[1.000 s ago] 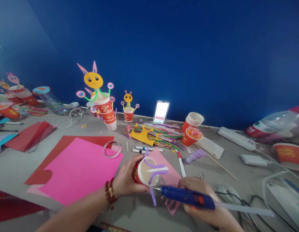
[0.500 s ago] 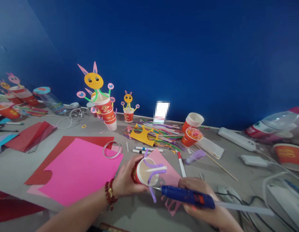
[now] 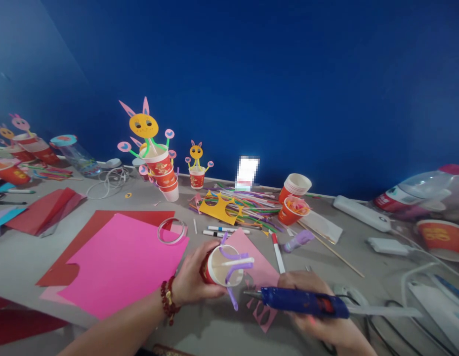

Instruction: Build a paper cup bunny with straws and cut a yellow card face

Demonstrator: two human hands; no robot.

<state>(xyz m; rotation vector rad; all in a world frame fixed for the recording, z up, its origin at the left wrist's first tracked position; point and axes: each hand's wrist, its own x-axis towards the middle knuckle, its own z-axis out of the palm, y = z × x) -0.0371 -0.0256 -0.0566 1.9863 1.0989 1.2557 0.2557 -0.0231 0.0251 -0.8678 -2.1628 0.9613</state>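
Note:
My left hand (image 3: 195, 277) wraps round a red paper cup (image 3: 213, 264), its open mouth tilted toward me. Purple pipe cleaners (image 3: 232, 297) bend outward over the cup's rim, and a white stick (image 3: 236, 261) rises from inside it. In my right hand (image 3: 307, 291) is a blue glue gun (image 3: 299, 300), a clear glue stick (image 3: 385, 310) sticking out of its back. The metal nozzle points left and stands a little apart from the cup. Below both lies a pink paper sheet (image 3: 257, 259) with cut-out holes.
Pink paper (image 3: 121, 267) and a tape roll (image 3: 171, 231) lie left. Behind are stacked cups with a rabbit face (image 3: 144, 125), a smaller cup figure (image 3: 196, 177), loose pipe cleaners (image 3: 255, 202) and markers (image 3: 277, 252). Cables (image 3: 385, 331) run along the right, near a plastic bottle (image 3: 410, 190).
My right hand has drawn the glue gun to the right, so its nozzle has left the cup's rim. The cup stays in my left hand, nearly in the same place.

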